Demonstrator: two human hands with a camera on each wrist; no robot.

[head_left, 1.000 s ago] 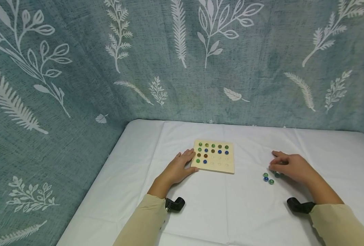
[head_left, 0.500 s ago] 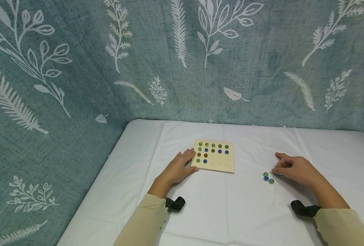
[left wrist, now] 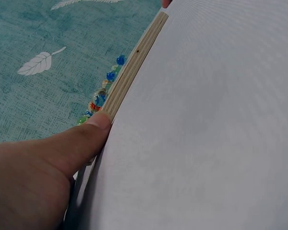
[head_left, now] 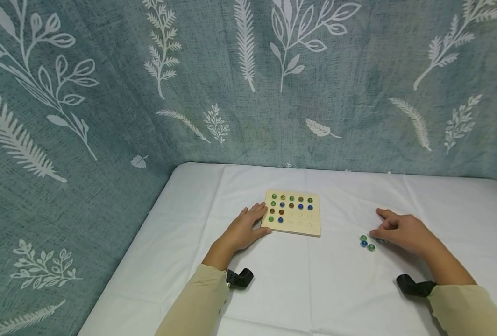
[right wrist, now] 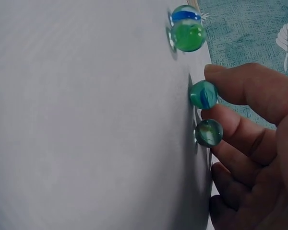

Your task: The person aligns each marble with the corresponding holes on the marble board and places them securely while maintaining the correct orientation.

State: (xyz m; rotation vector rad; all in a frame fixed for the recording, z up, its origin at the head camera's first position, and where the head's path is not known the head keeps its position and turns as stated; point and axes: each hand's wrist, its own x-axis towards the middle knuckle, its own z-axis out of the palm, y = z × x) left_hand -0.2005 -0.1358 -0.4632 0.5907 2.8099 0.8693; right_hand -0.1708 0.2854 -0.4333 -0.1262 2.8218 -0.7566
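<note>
Because it sits so close to your thumb and first finger, the blue-green marble (right wrist: pixel 204 95) looks like the one you want. It is low on the white cloth (head_left: pixel 337 284), under your right hand (head_left: pixel 404 233). Your fingers are bent near it, but I can't tell if they pinch it or only touch its side. A dark green marble (right wrist: pixel 209 133) sits just beside it, near another finger. A bit nearer the board (head_left: pixel 317 220), a blue marble (head_left: pixel 364 244) and two green marbles (head_left: pixel 371 248) sit close together.

It looks like you are at the picking-up part, getting one more marble for the board. The next move seems to call for a soft, sure pinch on just one marble, since round glass could roll off and bump its neighbor. Then it would need a lift across to one of the bare holes.

The board lies flat, well to the left of those marbles. Its two far rows are full. Its two near rows have two marbles each, on the left, so six holes are bare.

Your left hand (head_left: pixel 242 231) rests at the board's left side, fingers long and a little apart, thumb on the near edge. That should help stop it sliding.

The cloth covers the counter, and a leafy curtain (head_left: pixel 206 70) hangs behind.
</note>
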